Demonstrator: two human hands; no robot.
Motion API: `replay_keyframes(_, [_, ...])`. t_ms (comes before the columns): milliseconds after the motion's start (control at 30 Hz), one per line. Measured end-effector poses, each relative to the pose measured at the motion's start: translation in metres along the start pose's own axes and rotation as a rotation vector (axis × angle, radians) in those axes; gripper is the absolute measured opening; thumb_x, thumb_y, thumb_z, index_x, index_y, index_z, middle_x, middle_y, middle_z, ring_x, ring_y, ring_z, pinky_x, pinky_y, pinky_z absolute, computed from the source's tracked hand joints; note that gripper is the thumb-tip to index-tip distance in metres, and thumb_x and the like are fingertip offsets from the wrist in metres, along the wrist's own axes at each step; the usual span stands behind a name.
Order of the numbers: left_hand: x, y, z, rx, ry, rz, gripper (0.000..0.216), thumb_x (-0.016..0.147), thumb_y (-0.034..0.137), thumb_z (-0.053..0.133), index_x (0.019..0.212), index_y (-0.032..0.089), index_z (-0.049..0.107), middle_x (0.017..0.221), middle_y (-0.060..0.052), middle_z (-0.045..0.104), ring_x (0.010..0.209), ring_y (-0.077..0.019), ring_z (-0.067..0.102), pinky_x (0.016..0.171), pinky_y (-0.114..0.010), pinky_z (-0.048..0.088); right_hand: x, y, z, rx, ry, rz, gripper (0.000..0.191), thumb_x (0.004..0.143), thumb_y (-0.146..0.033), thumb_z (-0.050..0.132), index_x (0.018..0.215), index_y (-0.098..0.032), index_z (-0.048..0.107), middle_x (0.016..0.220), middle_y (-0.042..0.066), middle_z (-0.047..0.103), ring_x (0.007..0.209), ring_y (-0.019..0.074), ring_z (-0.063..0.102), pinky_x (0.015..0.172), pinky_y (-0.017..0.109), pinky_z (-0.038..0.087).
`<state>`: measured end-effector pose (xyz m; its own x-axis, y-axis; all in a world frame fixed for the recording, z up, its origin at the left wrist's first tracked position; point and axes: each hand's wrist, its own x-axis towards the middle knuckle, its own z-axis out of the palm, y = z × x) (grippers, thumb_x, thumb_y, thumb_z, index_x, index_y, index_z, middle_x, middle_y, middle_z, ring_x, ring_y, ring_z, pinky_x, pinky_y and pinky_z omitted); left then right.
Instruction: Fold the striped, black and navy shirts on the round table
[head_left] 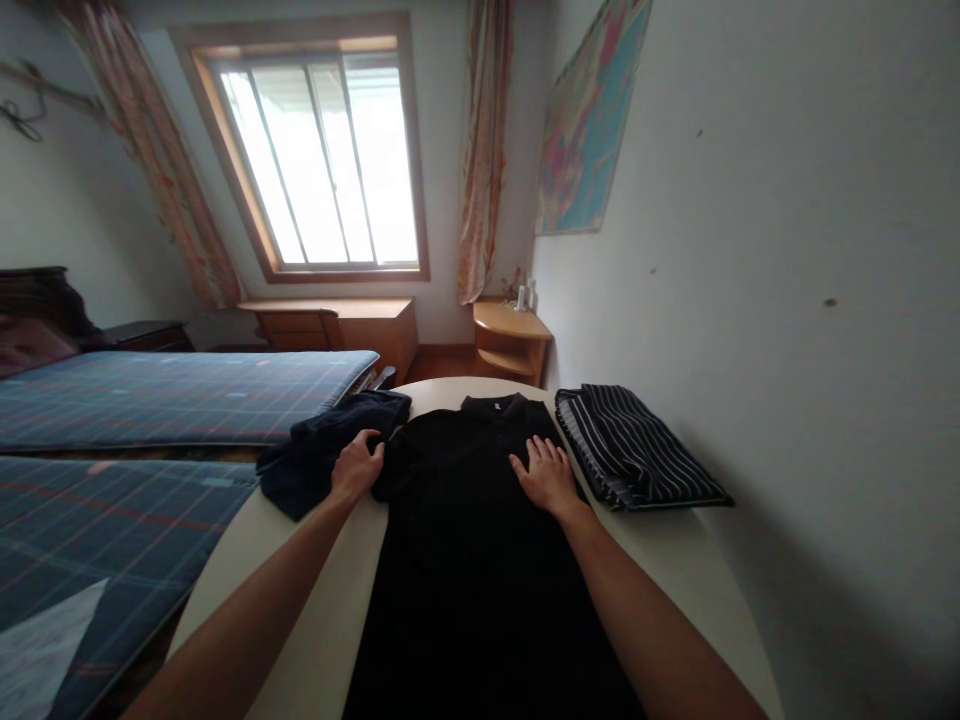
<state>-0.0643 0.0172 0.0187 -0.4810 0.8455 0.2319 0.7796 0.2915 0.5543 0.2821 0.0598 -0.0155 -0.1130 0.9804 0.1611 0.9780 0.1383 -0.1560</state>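
A black collared shirt [480, 560] lies spread on the round table, its collar at the far end and its body running toward me. My right hand [546, 474] rests flat on the shirt's upper right part, fingers spread. By the left sleeve edge is my left hand [358, 466], its thumb and forefinger apart; the other fingers are partly hidden, and no cloth shows in its grasp. Just beyond and beside this hand sits a dark navy bundle of cloth [307, 455]. To the right of the shirt lies a folded black-and-white striped garment [637, 445].
The pale round tabletop [697, 590] extends beneath the clothes, close to the white wall on the right. Beds with blue plaid covers [165, 400] stand at left. Beyond are a wooden desk [375, 310], a corner shelf [511, 320] and a window [322, 160].
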Motion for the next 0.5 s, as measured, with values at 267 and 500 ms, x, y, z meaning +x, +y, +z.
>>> replay_keyframes(267, [0.011,0.041,-0.015,-0.185,0.234,0.268,0.032,0.093,0.023,0.046,0.124,0.018,0.056,0.124,-0.010,0.064,0.115,-0.0226,0.060,0.104,-0.036,0.043,0.001,0.001,0.002,0.006,0.004,-0.006,0.071,0.099,-0.055,0.029,0.149,-0.007,0.041,0.156,0.014,0.034,0.145,0.0288,0.026,0.118,0.042,0.013])
replay_keyframes(500, [-0.038,0.065,0.004,-0.108,-0.157,0.759,0.070,0.085,0.027,0.062,0.149,0.025,0.034,0.144,-0.009,0.050,0.118,-0.0243,0.059,0.104,-0.040,0.046,0.000,0.000,-0.001,0.021,-0.002,-0.003,0.071,0.099,-0.055,0.029,0.149,-0.007,0.041,0.156,0.014,0.034,0.146,0.0287,0.025,0.119,0.041,0.012])
